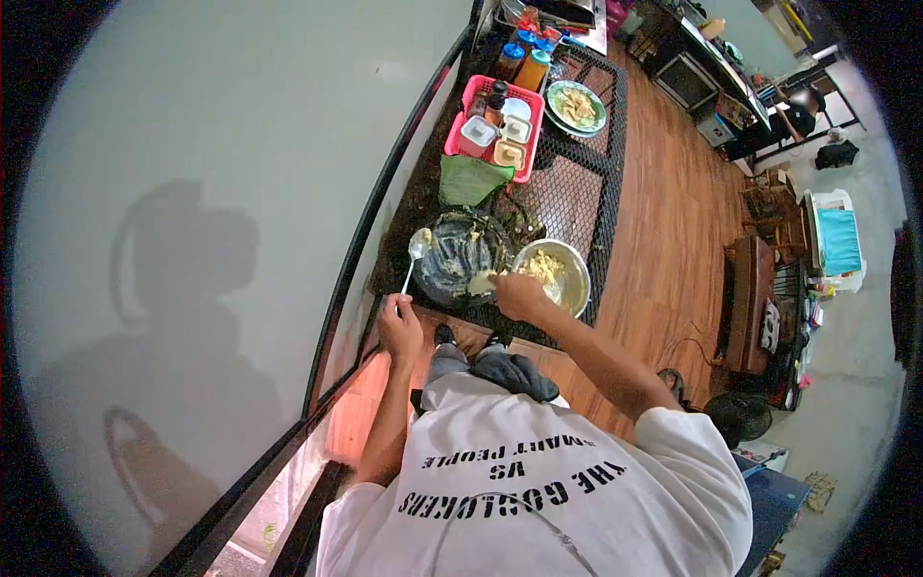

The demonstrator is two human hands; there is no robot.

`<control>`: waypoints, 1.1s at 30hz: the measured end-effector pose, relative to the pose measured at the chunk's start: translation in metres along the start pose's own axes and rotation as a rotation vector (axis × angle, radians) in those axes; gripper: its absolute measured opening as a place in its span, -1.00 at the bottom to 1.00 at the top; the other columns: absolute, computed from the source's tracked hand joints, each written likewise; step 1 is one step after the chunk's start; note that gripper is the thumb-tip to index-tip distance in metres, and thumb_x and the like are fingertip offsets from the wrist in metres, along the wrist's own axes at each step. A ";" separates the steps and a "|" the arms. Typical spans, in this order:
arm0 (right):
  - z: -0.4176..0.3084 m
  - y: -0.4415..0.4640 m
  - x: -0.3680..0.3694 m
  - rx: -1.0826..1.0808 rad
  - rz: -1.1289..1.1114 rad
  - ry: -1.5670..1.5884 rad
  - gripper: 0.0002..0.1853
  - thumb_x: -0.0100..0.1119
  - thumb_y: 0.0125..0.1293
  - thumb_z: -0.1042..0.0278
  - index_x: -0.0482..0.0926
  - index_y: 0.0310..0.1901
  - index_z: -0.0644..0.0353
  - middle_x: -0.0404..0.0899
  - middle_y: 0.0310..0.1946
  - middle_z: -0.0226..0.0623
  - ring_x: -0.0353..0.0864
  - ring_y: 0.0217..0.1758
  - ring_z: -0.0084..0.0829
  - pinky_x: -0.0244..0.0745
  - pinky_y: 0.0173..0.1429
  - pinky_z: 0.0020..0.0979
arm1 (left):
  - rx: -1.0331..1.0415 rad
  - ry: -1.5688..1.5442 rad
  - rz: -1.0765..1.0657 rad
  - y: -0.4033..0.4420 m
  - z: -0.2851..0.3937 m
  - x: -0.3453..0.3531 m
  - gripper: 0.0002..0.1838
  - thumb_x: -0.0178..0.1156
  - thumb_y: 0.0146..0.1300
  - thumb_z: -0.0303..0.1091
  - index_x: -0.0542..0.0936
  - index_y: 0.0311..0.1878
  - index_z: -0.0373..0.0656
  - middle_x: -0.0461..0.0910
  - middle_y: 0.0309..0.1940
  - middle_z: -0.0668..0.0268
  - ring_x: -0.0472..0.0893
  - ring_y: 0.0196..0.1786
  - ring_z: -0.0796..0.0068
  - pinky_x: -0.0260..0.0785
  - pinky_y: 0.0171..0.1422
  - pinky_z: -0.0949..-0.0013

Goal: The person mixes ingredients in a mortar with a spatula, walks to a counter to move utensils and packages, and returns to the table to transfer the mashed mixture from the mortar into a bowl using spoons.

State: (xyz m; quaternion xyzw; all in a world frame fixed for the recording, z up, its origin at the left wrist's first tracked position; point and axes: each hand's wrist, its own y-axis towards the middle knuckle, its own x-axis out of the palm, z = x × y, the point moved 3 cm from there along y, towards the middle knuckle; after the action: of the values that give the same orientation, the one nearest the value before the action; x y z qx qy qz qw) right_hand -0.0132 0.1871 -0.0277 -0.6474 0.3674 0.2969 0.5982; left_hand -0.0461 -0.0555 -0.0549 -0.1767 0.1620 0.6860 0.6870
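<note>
A grey wall [240, 115] stood along the left edge of the desk [609, 173], whose top was black mesh. Toward the far end, by the left edge, sat a pink basket [535, 144] with small tubs [478, 135] in it. A black bowl [461, 250], smeared inside with pale paste, lay close to the near edge. Just right of it, toward the near right corner, a steel bowl [580, 281] held yellowish food [544, 268]. A green plate [598, 108] of pale food sat right of the basket, nearer the right edge. Between basket and black bowl lay a green leaf [473, 180]. The right hand [520, 296] was closed around a pale piece, over the near right rim of the black bowl. The left hand [399, 327] gripped a spoon by its handle, short of the near edge. Bottles [531, 72] stood beyond the basket. The spoon [413, 264] pointed away, its paste-coated end beside the black bowl's left rim. Smallest was the pale piece [482, 282]; its kind was unclear.
</note>
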 end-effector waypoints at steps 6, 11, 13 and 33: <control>0.008 0.056 -0.019 0.098 0.157 0.154 -0.58 0.03 0.23 0.31 0.48 0.15 0.09 0.66 -0.30 -0.04 0.68 -0.24 -0.02 0.57 -0.23 -0.05 | -0.002 -0.032 -0.006 0.004 0.002 0.004 -0.75 0.00 0.36 -0.28 0.56 -0.25 -0.27 0.62 -0.35 0.07 0.59 -0.22 0.02 0.37 -0.12 0.13; -0.008 0.016 0.003 0.002 0.006 0.030 -0.58 -0.05 0.27 0.31 0.48 0.17 0.07 0.66 -0.33 -0.01 0.68 -0.29 -0.01 0.56 -0.27 -0.02 | 0.005 -0.016 -0.005 0.007 0.003 0.001 -0.75 0.00 0.36 -0.27 0.57 -0.23 -0.25 0.62 -0.36 0.02 0.59 -0.23 -0.04 0.37 -0.16 0.10; -0.004 0.028 -0.007 -0.023 0.049 0.023 -0.58 -0.05 0.27 0.32 0.48 0.17 0.07 0.65 -0.34 -0.01 0.68 -0.29 -0.02 0.56 -0.28 -0.03 | 0.046 -0.009 0.012 0.009 0.003 0.001 -0.74 -0.01 0.36 -0.27 0.57 -0.23 -0.26 0.61 -0.36 0.02 0.59 -0.22 -0.04 0.37 -0.16 0.10; -0.003 0.066 -0.036 0.033 0.165 0.273 -0.61 0.04 0.27 0.23 0.54 0.13 0.03 0.65 -0.20 -0.03 0.65 -0.12 -0.02 0.54 -0.07 -0.06 | 0.002 -0.054 -0.001 0.010 -0.002 0.004 -0.76 -0.01 0.37 -0.30 0.56 -0.24 -0.27 0.63 -0.34 0.06 0.61 -0.22 0.04 0.38 -0.11 0.15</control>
State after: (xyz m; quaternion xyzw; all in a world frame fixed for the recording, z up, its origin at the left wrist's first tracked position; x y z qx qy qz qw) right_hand -0.0881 0.1876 -0.0341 -0.6395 0.5020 0.2481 0.5269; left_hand -0.0558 -0.0531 -0.0590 -0.1575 0.1439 0.6898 0.6919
